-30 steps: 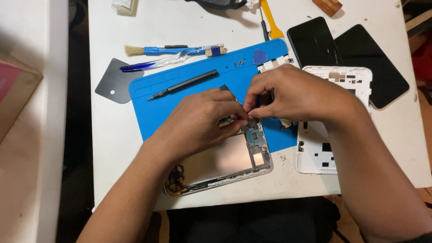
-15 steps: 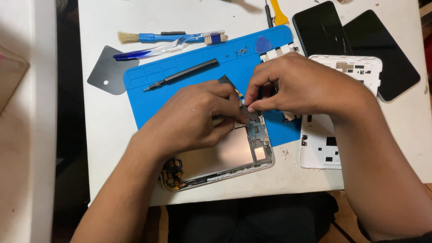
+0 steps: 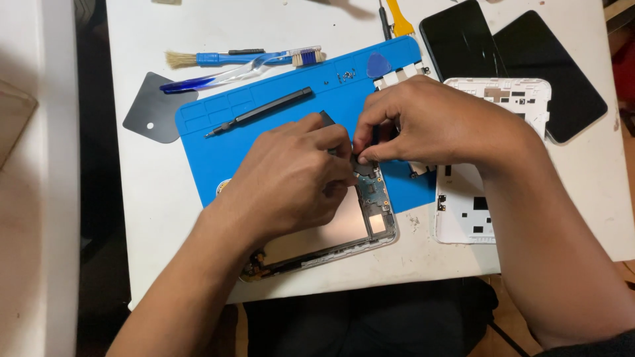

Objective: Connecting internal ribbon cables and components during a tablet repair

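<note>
Both hands are bunched up right over the top end of an opened-up tablet frame (image 3: pixel 344 231). The left hand (image 3: pixel 291 178) comes in from the lower left, knuckles up, fingers curled down tight, thumb and forefinger pinched at a small dark part (image 3: pixel 362 166) sitting on the frame's top edge. The right hand (image 3: pixel 430 122) reaches in from the right, wrist bent, fingertips pinched together on that same dark bit, so the two hands nearly touch there. Can't really tell which one actually has the grip on it, the fingers cover most of it.

The frame lies flat, half on the blue work mat (image 3: pixel 264 132) and half on the white tabletop (image 3: pixel 172 218), near the front edge. Its inside is a shiny coppery plate, with a strip of blue-green circuit board (image 3: pixel 374 195) down the right side.

A black screwdriver (image 3: pixel 258 112) lies on the mat, and a white back cover (image 3: pixel 476 218) sits just right of the frame.
</note>
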